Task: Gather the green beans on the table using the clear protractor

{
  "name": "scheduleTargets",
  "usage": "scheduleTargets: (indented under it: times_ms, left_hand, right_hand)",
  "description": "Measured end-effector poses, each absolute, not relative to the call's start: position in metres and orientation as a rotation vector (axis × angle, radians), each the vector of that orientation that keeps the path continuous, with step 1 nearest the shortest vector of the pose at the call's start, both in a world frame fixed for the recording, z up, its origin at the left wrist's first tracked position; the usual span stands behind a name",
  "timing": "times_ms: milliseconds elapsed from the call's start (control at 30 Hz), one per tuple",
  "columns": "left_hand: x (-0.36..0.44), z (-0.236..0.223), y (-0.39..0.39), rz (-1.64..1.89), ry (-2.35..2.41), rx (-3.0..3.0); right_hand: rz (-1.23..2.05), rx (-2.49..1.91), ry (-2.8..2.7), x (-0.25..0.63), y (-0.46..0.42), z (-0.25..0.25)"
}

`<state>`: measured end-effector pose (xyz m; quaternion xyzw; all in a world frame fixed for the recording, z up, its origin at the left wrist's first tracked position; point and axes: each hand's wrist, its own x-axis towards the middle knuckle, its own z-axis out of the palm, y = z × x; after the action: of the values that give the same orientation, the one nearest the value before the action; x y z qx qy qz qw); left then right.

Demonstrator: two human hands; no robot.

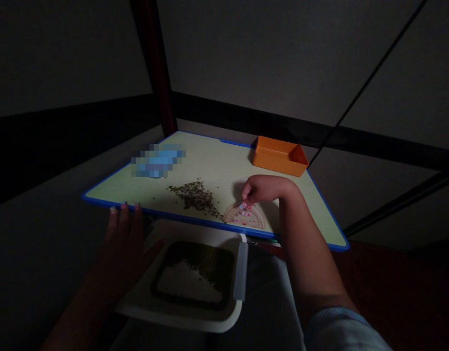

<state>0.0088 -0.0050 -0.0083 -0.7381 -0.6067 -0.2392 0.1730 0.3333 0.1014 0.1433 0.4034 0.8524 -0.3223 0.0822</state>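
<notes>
My right hand (259, 190) is closed, fingertips pinching the curved upper edge of a clear protractor (259, 219) with pink markings. The protractor lies at the near edge of a pale board (224, 161) with a blue rim. Just left of it is a loose scatter of small greenish-brown grains (195, 195). My left hand (127, 234) is open, its fingers spread by the board's near edge and beside a white plastic container (195, 317). Inside that container, more dark green grains (213, 265) are heaped toward the back and right side.
An orange open box (274, 161) stands at the far right corner of the board. On the left side lies a blue item (160, 161), blurred beyond recognition. Panelled walls (283, 58) close in behind the board, and the light is dim.
</notes>
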Motion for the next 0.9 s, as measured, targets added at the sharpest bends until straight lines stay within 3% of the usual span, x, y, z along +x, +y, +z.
scheduleTargets:
  times_ms: [900]
  left_hand:
    - [0.0085, -0.0085, -0.0033, -0.654, -1.704, -2.080]
  right_hand:
    - [-1.031, 1.152, 2.568, 0.3343, 0.1010, 0.1426]
